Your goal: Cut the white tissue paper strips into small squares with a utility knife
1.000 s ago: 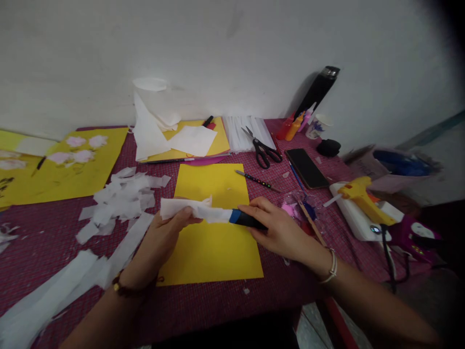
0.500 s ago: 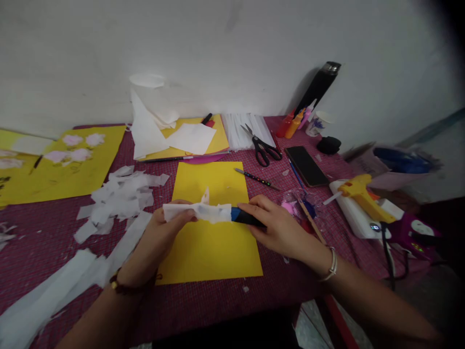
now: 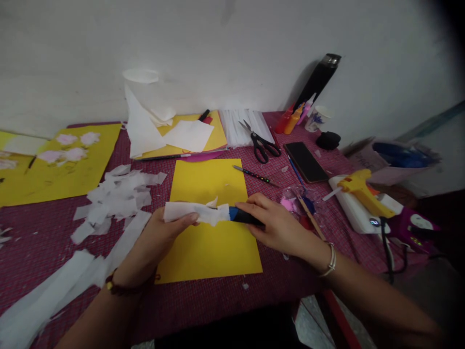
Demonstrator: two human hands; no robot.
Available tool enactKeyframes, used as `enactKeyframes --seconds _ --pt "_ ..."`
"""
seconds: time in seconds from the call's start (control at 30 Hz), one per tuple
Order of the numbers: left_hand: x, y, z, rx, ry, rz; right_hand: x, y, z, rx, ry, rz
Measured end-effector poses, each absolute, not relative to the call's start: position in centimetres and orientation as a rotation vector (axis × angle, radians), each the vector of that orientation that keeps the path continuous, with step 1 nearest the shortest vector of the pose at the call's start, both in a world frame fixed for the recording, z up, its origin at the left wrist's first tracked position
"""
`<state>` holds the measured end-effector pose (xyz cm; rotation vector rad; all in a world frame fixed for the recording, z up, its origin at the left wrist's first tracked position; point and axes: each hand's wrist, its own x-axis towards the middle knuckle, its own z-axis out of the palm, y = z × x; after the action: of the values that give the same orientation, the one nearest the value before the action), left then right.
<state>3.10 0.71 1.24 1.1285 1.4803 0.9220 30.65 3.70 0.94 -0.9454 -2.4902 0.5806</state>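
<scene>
Clock directions are taken from the held paper, with twelve at the wall side of the worktop (image 3: 232,293).

The held paper (image 3: 181,211), a white folded strip with torn edges, is raised above the lower yellow sheet (image 3: 214,247) and lies roughly along the nine-to-three line. The left hand (image 3: 160,237) grips it towards its nine o'clock end: the thumb presses on top, and the other fingers are mostly hidden beneath. The right hand (image 3: 271,225), at three o'clock, is closed around a dark handle (image 3: 247,218) with a blue section. The paper's three o'clock end meets the blue section; whether the paper is wrapped fully around the tool cannot be determined. A small flap of paper stands up near the middle of the strip.

A heap of white paper pieces (image 3: 116,194) lies at nine o'clock, well apart from the strip. Long white paper (image 3: 54,291) extends at eight o'clock. A yellow sheet with pink flower shapes (image 3: 96,169) is at ten.

A bundle of white sticks (image 3: 232,128) lies at one o'clock, with open black scissors (image 3: 257,140) partly across it. A dotted pen (image 3: 256,175) and, farther out, a dark phone (image 3: 305,161) lie at two. A yellow glue gun (image 3: 358,186) rests on a white object (image 3: 345,208) at three, beyond the right hand.
</scene>
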Motion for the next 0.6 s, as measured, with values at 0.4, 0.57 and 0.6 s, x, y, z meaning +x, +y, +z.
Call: enactKeyframes --seconds 0.4,0.57,0.6 --pt "3.19 0.76 0.98 1.101 1.423 0.877 30.40 3.61 1.17 -0.925 -2.551 0.597" --pt "3.46 0.66 1.45 1.123 1.555 0.863 30.64 3.77 1.36 -0.988 -2.505 0.580" --pt "3.56 0.59 1.45 1.119 1.566 0.866 30.68 3.77 1.37 -0.996 -2.501 0.578"
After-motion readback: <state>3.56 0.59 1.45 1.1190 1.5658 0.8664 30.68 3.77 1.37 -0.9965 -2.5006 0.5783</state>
